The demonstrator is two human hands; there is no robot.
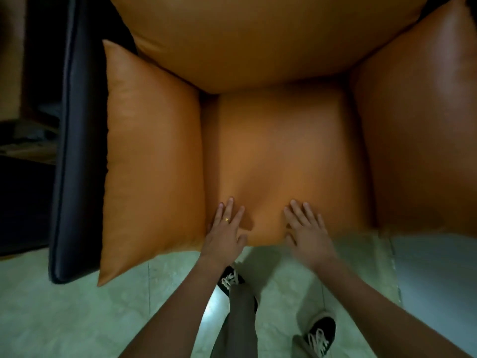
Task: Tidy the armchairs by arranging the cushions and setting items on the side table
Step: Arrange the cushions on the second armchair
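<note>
Both hands flat, fingers spread: left hand and right hand apart, pressing near edge of orange seat cushion.

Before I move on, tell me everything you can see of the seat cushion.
The seat cushion is orange, smooth and leather-like, roughly square, lying flat in the armchair. It sits between the left side cushion and the right side cushion, and the back cushion overhangs its far edge. The left hand and right hand rest flat near its front edge, fingers spread. The surface creases around them.
</note>
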